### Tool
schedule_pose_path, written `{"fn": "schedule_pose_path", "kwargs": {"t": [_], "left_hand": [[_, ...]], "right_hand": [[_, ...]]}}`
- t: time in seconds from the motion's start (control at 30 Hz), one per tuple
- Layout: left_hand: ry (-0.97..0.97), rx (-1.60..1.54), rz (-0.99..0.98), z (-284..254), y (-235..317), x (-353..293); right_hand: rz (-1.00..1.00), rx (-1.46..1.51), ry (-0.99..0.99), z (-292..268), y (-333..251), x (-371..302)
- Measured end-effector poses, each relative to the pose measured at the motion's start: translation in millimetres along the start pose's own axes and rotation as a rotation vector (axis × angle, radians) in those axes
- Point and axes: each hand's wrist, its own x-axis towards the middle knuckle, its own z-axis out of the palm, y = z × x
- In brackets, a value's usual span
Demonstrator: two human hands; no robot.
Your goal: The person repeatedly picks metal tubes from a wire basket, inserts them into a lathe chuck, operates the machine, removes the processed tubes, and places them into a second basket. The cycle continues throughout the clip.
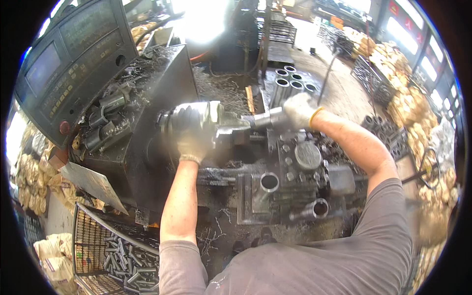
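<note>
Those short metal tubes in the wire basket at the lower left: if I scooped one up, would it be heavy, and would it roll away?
The short metal tubes look like steel, so each is probably heavy for its size and rigid. Being round, one would likely roll on a flat surface; the wire basket keeps them piled. They look dull grey, possibly oily, so perhaps slippery. Both the left hand and the right hand wear gloves.

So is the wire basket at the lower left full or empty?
Partly full. The wire basket holds a loose heap of short metal tubes toward its right side, while bare mesh shows on its left.
</note>
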Motion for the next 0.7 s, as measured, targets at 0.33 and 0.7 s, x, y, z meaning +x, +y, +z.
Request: {"fn": "schedule_pose_path", "kwargs": {"t": [0.33,0.7], "left_hand": [[-0.532,-1.948,-0.85,-142.9,116.4,-203.5],[-0.444,-1.857,-1.499,-64.2,89.9,-287.2]], "right_hand": [[0.15,1.687,-0.598,-59.0,-201.7,-200.7],[0.211,1.93,-0.696,107.2,-267.1,-228.5]]}}
